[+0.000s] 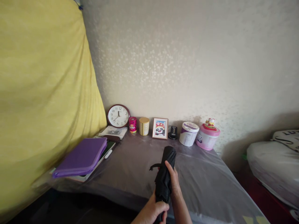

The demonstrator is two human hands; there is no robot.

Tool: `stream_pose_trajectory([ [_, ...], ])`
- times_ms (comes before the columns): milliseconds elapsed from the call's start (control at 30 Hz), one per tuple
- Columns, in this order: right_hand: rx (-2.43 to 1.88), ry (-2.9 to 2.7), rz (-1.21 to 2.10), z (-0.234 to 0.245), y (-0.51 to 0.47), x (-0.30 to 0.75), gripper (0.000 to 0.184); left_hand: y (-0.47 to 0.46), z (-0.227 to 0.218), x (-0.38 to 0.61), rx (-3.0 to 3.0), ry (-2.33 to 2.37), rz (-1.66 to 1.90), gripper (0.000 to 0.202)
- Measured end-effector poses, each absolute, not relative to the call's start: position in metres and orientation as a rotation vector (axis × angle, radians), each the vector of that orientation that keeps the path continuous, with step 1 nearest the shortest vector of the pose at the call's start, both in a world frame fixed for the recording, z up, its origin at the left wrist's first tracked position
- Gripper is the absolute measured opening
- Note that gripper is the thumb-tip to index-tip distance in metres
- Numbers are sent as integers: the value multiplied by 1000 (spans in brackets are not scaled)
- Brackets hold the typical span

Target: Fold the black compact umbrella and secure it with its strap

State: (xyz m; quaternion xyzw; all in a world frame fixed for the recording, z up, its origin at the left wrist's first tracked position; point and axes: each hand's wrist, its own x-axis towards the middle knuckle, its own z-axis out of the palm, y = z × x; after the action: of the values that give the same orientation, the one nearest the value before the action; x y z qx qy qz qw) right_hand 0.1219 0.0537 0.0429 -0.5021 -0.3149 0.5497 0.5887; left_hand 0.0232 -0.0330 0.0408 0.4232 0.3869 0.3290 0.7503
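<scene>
A black folded umbrella (164,179) is held up over the near part of the table, its top tilted away and slightly to the right. My left hand (153,209) is wrapped round its lower end, thumb across the front. Higher up, my right hand (174,180) grips the furled cloth from the right side, with the thumb along it. A loose black strap (154,166) sticks out to the left of the cloth. The fingers behind the umbrella are partly hidden.
Along the wall stand a round clock (118,115), a pink can (133,125), a yellow-lidded can (144,126), a panda picture frame (160,128), a white tub (189,134) and a pink tub (207,138). A purple folder (80,157) lies on the left; a yellow curtain (46,87) hangs beside it.
</scene>
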Motion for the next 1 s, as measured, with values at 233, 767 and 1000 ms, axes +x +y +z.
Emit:
stream_pose_trajectory([
  [233, -1179, -823, 1197, 33, 58, 120, 61, -32, 10, 27, 1288, 1266, 922, 76],
  [767, -1300, -771, 1042, 27, 62, 115, 58, -30, 11, 25, 1545, 1743, 595, 80],
  [1000, -1151, -649, 1357, 25, 57, 124, 49, -30, 33, 9, 1274, 1227, 726, 84],
])
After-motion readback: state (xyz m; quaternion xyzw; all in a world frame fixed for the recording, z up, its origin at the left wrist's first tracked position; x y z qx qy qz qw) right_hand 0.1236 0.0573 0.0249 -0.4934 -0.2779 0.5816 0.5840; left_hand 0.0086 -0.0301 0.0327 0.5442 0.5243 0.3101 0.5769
